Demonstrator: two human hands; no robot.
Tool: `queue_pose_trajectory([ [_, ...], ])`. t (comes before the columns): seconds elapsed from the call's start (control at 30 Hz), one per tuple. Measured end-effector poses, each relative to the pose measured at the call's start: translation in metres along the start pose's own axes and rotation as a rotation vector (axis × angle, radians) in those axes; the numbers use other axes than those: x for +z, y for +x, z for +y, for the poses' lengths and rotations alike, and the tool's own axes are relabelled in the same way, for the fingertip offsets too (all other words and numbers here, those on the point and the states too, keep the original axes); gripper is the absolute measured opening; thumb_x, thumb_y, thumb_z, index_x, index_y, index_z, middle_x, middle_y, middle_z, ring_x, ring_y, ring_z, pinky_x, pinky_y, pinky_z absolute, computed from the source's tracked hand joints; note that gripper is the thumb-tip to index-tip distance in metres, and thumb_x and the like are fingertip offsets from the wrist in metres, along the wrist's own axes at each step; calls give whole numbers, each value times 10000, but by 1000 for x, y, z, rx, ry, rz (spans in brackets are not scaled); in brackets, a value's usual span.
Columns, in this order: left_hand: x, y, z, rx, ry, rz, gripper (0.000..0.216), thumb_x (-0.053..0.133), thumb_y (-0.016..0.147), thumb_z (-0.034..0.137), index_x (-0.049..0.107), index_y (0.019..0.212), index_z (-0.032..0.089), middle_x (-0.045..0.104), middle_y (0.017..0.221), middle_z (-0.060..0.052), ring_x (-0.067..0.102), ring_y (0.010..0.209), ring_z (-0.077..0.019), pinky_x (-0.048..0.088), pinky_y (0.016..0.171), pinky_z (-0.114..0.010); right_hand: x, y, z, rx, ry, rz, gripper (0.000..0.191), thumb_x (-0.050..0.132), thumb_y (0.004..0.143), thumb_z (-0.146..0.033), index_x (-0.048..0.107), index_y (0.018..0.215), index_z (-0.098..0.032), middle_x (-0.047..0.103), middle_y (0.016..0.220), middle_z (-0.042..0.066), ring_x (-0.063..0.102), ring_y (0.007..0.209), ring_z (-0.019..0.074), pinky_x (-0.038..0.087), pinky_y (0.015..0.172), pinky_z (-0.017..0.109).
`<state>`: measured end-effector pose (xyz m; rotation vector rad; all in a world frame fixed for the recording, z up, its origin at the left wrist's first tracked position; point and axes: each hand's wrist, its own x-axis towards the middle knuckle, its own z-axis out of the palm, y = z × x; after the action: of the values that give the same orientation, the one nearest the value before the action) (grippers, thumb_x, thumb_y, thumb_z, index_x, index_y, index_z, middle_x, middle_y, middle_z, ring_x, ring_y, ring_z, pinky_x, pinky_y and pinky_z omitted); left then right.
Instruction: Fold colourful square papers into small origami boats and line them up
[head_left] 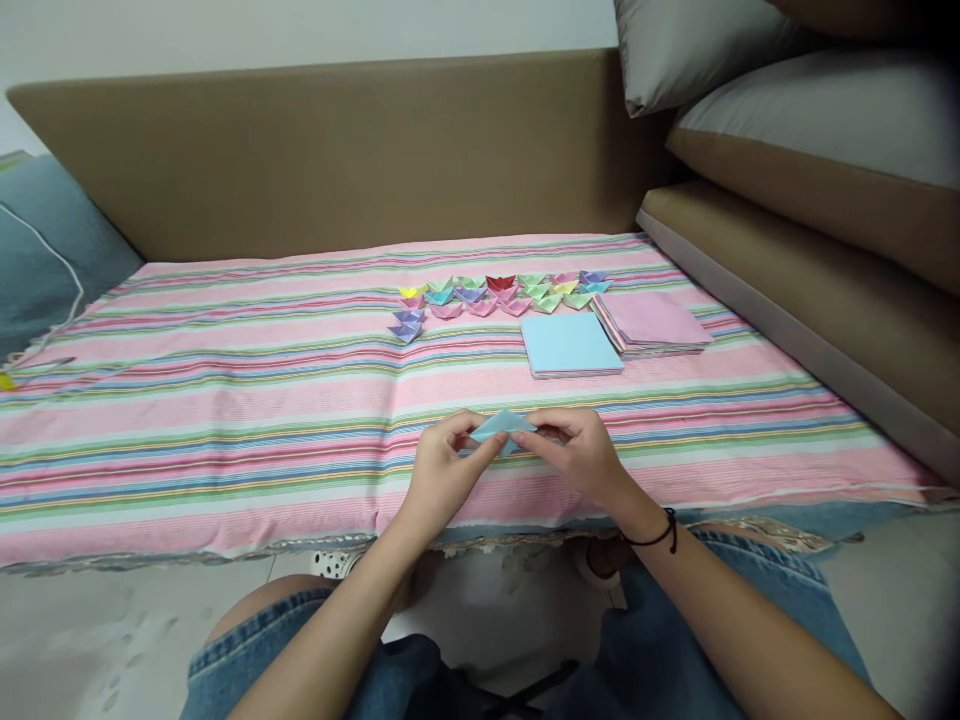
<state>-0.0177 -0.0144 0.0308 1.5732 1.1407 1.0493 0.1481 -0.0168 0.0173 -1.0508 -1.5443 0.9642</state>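
Note:
Between my two hands is a light blue piece of folded origami paper (pixel 504 424), held just above the front part of the striped cloth. My left hand (pixel 448 455) pinches its left side, thumb on the near face and fingers behind. On the right side, my right hand (pixel 581 450) grips it the same way, and the two thumb tips nearly meet at the middle. Beyond the hands lies a stack of light blue square paper (pixel 571 343). Beside it sits a second stack with a pink-purple top sheet (pixel 656 318).
Several small folded paper boats (pixel 500 284) in many colours stand in rows farther back on the striped cloth (pixel 225 400). A brown backrest (pixel 337 160) rises behind. Cushions (pixel 817 120) are piled at the right. A white cable (pixel 56 250) hangs at the far left.

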Motion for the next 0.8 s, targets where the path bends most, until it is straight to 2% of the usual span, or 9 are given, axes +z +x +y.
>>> queue_pose_trajectory([
  [0.13, -9, 3, 4, -104, -7, -9, 163, 670, 716, 319, 677, 754, 160, 663, 714, -39, 597, 645, -156, 436, 580, -239, -4, 2, -2, 22, -20, 17, 177, 627, 745, -293, 662, 642, -153, 592, 582, 19, 518, 544, 136, 399, 484, 246],
  [0.47, -8, 0, 2, -108, -14, 35, 118, 672, 679, 260, 637, 650, 151, 595, 604, -13, 520, 556, -125, 399, 529, -233, 4, -2, -1, -3, 43, 3, 136, 636, 751, -279, 634, 664, -174, 615, 641, 17, 560, 599, 147, 451, 530, 248],
  [0.6, -14, 1, 7, -123, -84, -32, 146, 695, 671, 277, 644, 608, 156, 599, 586, -8, 523, 564, -122, 397, 537, -225, -2, 0, -4, 32, 61, -29, 146, 674, 730, -288, 657, 654, -165, 617, 610, 17, 569, 580, 147, 465, 531, 255],
  [0.8, -22, 7, 14, -154, -126, -106, 149, 750, 613, 288, 680, 580, 161, 613, 574, -11, 527, 557, -125, 413, 534, -227, -11, 3, -4, 99, 141, -138, 215, 656, 753, -382, 718, 754, -177, 692, 721, 48, 637, 692, 190, 535, 626, 302],
])
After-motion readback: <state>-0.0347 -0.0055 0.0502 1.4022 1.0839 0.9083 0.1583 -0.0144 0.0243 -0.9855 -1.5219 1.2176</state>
